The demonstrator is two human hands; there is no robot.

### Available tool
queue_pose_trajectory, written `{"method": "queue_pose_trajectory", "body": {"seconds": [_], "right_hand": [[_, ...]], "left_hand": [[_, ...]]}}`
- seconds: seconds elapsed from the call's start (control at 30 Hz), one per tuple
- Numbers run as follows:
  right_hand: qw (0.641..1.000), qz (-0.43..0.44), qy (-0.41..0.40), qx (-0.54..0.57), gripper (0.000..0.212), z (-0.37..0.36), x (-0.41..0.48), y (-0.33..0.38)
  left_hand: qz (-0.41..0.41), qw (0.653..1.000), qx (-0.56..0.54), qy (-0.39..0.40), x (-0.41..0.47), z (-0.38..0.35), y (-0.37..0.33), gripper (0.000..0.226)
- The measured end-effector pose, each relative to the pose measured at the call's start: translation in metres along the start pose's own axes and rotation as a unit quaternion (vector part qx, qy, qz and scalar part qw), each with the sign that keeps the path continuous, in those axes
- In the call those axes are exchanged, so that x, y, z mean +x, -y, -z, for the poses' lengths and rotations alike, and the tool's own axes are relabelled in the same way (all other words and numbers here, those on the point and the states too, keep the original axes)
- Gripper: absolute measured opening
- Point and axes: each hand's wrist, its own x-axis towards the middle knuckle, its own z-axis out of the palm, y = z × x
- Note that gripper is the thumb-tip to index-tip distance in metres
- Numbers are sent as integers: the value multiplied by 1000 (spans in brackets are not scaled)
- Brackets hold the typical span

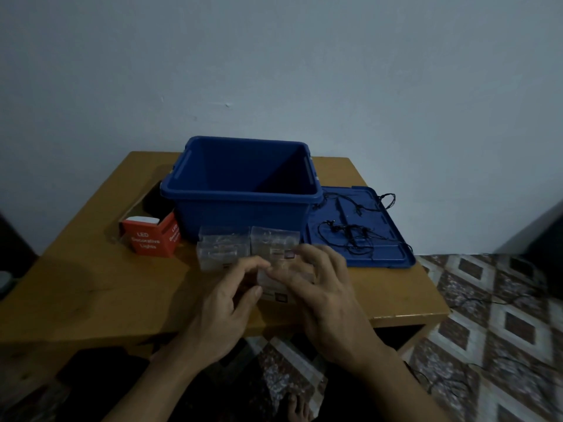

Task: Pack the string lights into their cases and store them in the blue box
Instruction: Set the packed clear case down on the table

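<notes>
**Both hands on a clear case at the table's near edge**

On my feed the left hand point(227, 303) and right hand point(323, 293) meet over a clear case point(274, 284) at the front middle of the wooden table point(91, 284). The left thumb and curled fingers pinch the case's left end. The right hand's fingers curl over its top and right side. The picture is dim, and I cannot tell what the case holds.

Just behind the hands I see two more transparent cases point(224, 249), side by side and close against the front wall of the blue box point(240, 194). The box stands open at the back middle of the table. Its blue lid point(380, 249) lies flat to the right, touching the box. The black string lights point(350, 233) sprawl loose across the lid, with one strand trailing past its far edge. A red carton point(150, 239) marked "LED Decorative Lights" sits open just beside the box's left front corner.
</notes>
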Motion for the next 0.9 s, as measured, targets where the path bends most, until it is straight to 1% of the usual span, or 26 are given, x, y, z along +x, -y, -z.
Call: {"method": "queue_pose_trajectory", "body": {"seconds": [0.1, 0.17, 0.23, 0.33, 0.43, 0.53, 0.63, 0.73, 0.8, 0.9], "right_hand": [[997, 0, -66, -44, 41, -4, -5, 5], [994, 9, -98, -43, 30, -4, -7, 3], [993, 14, -118, -17, 17, -4, -8, 0], [995, 18, -94, -27, 21, -4, -12, -2], [998, 4, -60, -35, 23, -6, -16, -2], [999, -15, -47, -20, 22, -4, -13, -1], [999, -27, -36, -20, 22, -2, -9, 1], [999, -21, -28, -7, 21, 0, -8, 3], [999, -23, -27, 12, 20, 2, -7, 3], [997, -27, -48, 62, 8, 2, -7, 4]], "left_hand": [[-23, 1000, 8, -9, 0, -2, 1, 36], [-33, 999, 14, -16, -1, -2, 1, 36], [-44, 998, 25, -30, -2, -2, 1, 31], [-76, 995, 57, -44, -2, -1, 3, 23], [-91, 991, 98, -32, -1, -1, 6, 18], [-76, 994, 82, -15, -1, 1, 3, 18], [-61, 996, 60, -4, -3, 1, -1, 27], [-79, 994, 77, -4, -2, -1, 0, 18], [-82, 994, 69, -12, 0, -1, 0, 13], [-70, 996, 50, -31, 0, -2, -1, 13]]}}
